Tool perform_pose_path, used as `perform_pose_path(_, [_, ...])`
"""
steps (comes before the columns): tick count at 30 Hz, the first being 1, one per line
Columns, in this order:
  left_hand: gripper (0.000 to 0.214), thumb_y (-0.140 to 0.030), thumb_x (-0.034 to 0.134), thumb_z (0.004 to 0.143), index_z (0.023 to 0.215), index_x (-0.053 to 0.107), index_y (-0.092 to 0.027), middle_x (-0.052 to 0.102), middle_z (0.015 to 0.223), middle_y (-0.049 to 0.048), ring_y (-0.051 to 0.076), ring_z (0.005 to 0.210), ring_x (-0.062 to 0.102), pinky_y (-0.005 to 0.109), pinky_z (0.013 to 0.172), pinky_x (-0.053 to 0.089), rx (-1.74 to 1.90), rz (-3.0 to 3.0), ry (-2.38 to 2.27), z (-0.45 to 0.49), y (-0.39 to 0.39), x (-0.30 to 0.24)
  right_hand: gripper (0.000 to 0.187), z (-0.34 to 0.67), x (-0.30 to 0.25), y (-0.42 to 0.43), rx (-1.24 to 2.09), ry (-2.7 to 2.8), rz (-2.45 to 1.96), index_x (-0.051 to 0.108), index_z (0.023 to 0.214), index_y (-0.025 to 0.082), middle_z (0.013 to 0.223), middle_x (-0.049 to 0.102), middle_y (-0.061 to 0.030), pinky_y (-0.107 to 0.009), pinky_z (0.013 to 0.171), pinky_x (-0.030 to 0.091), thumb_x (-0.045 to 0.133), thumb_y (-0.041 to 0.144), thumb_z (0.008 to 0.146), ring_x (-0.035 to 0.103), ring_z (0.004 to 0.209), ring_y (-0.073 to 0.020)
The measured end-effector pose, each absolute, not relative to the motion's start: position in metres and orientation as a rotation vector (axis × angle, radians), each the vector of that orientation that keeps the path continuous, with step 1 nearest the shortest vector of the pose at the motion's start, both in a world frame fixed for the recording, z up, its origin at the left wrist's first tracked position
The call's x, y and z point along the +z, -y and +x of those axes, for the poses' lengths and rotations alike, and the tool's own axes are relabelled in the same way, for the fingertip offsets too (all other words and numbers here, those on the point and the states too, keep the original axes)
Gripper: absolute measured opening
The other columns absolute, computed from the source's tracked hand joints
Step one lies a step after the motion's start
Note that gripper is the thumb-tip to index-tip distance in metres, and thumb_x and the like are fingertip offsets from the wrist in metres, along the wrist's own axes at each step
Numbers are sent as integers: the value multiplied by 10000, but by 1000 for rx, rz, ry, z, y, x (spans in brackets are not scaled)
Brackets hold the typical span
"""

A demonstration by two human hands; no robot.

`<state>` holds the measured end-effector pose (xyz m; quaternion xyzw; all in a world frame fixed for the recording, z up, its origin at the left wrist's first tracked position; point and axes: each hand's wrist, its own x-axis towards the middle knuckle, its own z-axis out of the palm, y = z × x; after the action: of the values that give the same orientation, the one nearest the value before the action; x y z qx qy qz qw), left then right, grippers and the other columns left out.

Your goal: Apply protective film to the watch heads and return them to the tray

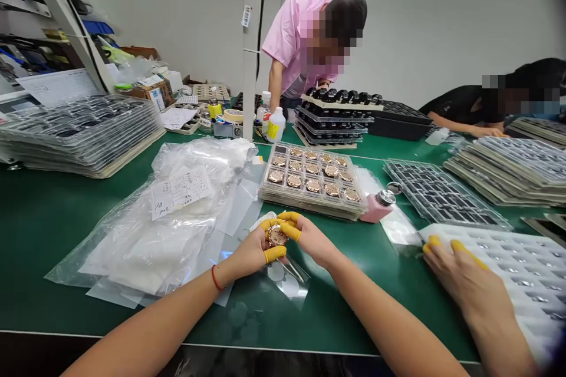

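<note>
Left forearm (pixel 145 324), right forearm (pixel 389 330): one rose-gold disc (pixel 277 235) pinched

Left hand (pixel 245 253) and right hand (pixel 312 238) hold it narrowly at the rim through yellow finger cots (pixel 275 254), which should keep its face unmarked. Farther on: about fifteen more discs in one tray (pixel 312 203), one pink bottle (pixel 375 209). Right, a co-worker's hand (pixel 464 274) rests on a white tray (pixel 508 259).

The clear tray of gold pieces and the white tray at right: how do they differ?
The clear tray holds gold pieces in rows, while the white tray shows rows of small hollows. The clear tray sits on a stack of trays; the white tray runs off the picture's edge. Another person's hand rests on the white tray, none on the clear one. Both lie flat on the green bench.
</note>
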<state>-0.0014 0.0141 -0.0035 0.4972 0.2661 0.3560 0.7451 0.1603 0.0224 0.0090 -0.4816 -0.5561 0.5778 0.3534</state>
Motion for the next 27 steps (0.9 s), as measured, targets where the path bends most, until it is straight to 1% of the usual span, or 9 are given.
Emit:
perform_pose_path(2, [565, -260, 749, 685, 1159, 448, -192, 553, 941, 25, 109, 692, 581, 348, 721, 550, 738, 1071, -614, -2, -14, -4, 235, 168, -7, -31, 1133, 1586, -1398, 573, 981, 206, 981, 620, -53, -364, 833, 417, 515, 375, 828, 543, 912, -188])
perform_pose_path(4, [555, -252, 755, 685, 1144, 451, -177, 560, 914, 20, 106, 691, 588, 353, 743, 552, 718, 1063, -620, -4, -15, -4, 191, 172, -23, -41, 690, 1789, -1564, 598, 943, 192, 992, 605, -84, -403, 859, 387, 523, 319, 821, 495, 953, -224])
perform_pose_path(7, [553, -235, 745, 707, 1167, 441, -192, 568, 998, 37, 115, 757, 614, 343, 802, 541, 706, 1078, -602, -6, -18, -3, 94, 174, -33, -50, 319, 2048, -1652, 621, 843, 189, 965, 589, -108, -409, 820, 381, 552, 217, 786, 449, 961, -255])
perform_pose_path(11, [558, -233, 733, 722, 1191, 432, -214, 591, 1012, 32, 139, 828, 642, 326, 837, 523, 671, 1095, -671, -8, -20, -1, 82, 177, -13, -39, 285, 2004, -1490, 600, 772, 208, 934, 604, -69, -400, 824, 380, 542, 151, 765, 460, 929, -228])
perform_pose_path(13, [581, -233, 747, 703, 1190, 431, -220, 603, 1006, 26, 140, 815, 644, 324, 820, 525, 682, 1097, -707, -8, -20, 0, 81, 177, 0, -26, 347, 1968, -1298, 587, 790, 217, 962, 607, -52, -394, 845, 380, 543, 153, 770, 480, 941, -209])
perform_pose_path(17, [519, -253, 735, 709, 1161, 483, -203, 624, 973, 24, 136, 811, 623, 245, 731, 507, 687, 1223, -752, -6, -19, 0, 105, 171, 7, -8, 382, 2182, -973, 621, 873, 251, 937, 628, -35, -371, 804, 374, 523, 222, 848, 495, 871, -181])
perform_pose_path(20, [495, -270, 710, 732, 1167, 488, -192, 634, 963, 33, 160, 844, 629, 267, 762, 507, 670, 1249, -756, -5, -17, -2, 147, 170, 1, -9, 283, 2201, -993, 652, 881, 264, 881, 629, -36, -371, 774, 356, 506, 261, 875, 476, 833, -181])
perform_pose_path(23, [564, -281, 709, 730, 1215, 435, -197, 631, 1003, 41, 176, 871, 637, 316, 818, 511, 709, 1198, -780, -6, -17, -5, 145, 172, -3, -12, 264, 2110, -1047, 650, 863, 246, 832, 613, -37, -359, 748, 358, 506, 253, 873, 467, 807, -175])
perform_pose_path(27, [525, -272, 693, 743, 1204, 456, -185, 623, 1013, 48, 165, 866, 619, 267, 759, 502, 715, 1291, -811, -8, -17, -7, 145, 165, -5, -6, 267, 2195, -976, 639, 857, 246, 831, 624, -37, -354, 755, 362, 495, 246, 876, 463, 824, -180])
